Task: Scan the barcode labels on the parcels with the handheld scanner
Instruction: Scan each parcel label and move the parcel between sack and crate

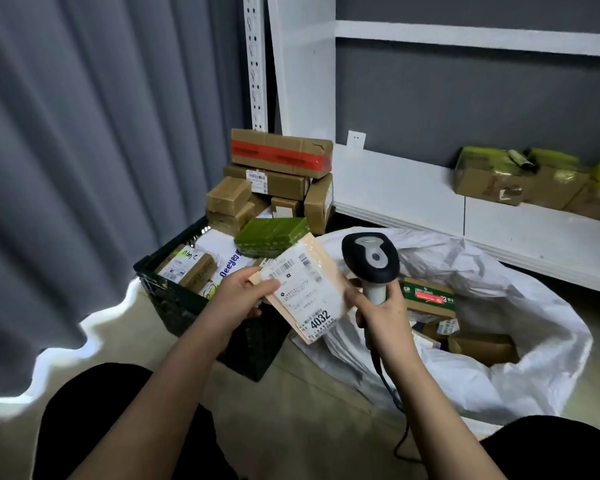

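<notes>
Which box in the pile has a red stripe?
The long cardboard box on top of the stack behind the black crate; the other boxes lack red tape.

Dim indoor light, soft blur, wide-angle bending at edges

Tan parcel [300, 289], white label; black-grey scanner [370, 259]; black crate [174, 299].

Glossy plastic scanner [370, 259], taped cardboard boxes [280, 153], woven plastic sack [520, 299].
</notes>
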Tool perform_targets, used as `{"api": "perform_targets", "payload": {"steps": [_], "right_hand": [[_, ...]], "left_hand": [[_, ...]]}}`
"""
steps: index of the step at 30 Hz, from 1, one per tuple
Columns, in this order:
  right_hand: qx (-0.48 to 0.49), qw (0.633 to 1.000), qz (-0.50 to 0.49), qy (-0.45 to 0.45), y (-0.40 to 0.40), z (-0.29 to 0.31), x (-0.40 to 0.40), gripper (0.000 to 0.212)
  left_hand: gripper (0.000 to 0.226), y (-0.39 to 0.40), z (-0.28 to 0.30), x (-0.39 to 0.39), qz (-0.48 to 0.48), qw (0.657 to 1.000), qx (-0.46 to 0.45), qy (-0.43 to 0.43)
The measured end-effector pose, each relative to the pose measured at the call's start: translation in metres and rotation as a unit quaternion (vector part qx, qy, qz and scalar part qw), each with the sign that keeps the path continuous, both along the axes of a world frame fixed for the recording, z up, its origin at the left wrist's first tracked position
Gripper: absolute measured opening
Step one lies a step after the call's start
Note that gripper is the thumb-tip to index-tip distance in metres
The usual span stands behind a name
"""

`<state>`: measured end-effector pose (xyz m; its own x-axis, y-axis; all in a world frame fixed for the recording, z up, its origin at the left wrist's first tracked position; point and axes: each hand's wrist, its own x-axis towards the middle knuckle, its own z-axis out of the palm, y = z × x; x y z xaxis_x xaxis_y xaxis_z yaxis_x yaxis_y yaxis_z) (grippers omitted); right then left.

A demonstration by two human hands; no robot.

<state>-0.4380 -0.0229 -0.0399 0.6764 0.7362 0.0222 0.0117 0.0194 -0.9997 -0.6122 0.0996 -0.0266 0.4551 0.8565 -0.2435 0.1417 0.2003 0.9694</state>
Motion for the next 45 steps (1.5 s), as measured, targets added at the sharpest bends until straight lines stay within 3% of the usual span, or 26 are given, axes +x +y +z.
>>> {"api": "perform_targets", "payload": {"steps": [5, 10, 13, 17, 19, 24, 27, 34, 45], "right_hand": [[0.047, 0.995, -0.014, 0.088, -0.008, 0.003, -0.01, 0.01], [0.072, 0.991, 0.052, 0.103, -0.012, 0.005, -0.025, 0.022], [0.064, 0.992, 0.066, 0.091, -0.015, 0.006, -0.028, 0.024], [0.06, 0.992, 0.074, 0.084, -0.017, 0.006, -0.024, 0.019], [0.059, 0.991, 0.085, 0.084, -0.018, 0.005, -0.022, 0.03], [0.039, 0.99, 0.123, 0.056, -0.022, -0.001, -0.023, 0.038], [0.033, 0.989, 0.132, 0.061, -0.023, -0.003, -0.031, 0.025], [0.0, 0.989, 0.136, 0.051, -0.026, -0.004, -0.037, 0.027], [-0.009, 0.989, 0.135, 0.057, -0.025, 0.001, -0.036, 0.041]], "left_hand": [[0.012, -0.007, -0.018, 0.009, 0.101, 0.99, -0.066, -0.078], [0.018, -0.017, -0.023, 0.027, 0.112, 0.982, -0.08, -0.131], [0.02, -0.015, -0.024, 0.031, 0.1, 0.985, -0.071, -0.123], [0.026, -0.005, -0.022, 0.028, 0.099, 0.994, 0.023, -0.04], [0.029, 0.001, -0.019, 0.025, 0.103, 0.993, 0.044, -0.045], [0.024, 0.008, -0.014, 0.027, 0.139, 0.986, 0.005, -0.095], [0.022, 0.011, -0.015, 0.03, 0.146, 0.982, -0.026, -0.119], [0.039, 0.021, -0.016, 0.034, 0.136, 0.988, 0.005, -0.079], [0.037, 0.036, -0.018, 0.037, 0.166, 0.985, 0.038, -0.036]]}}
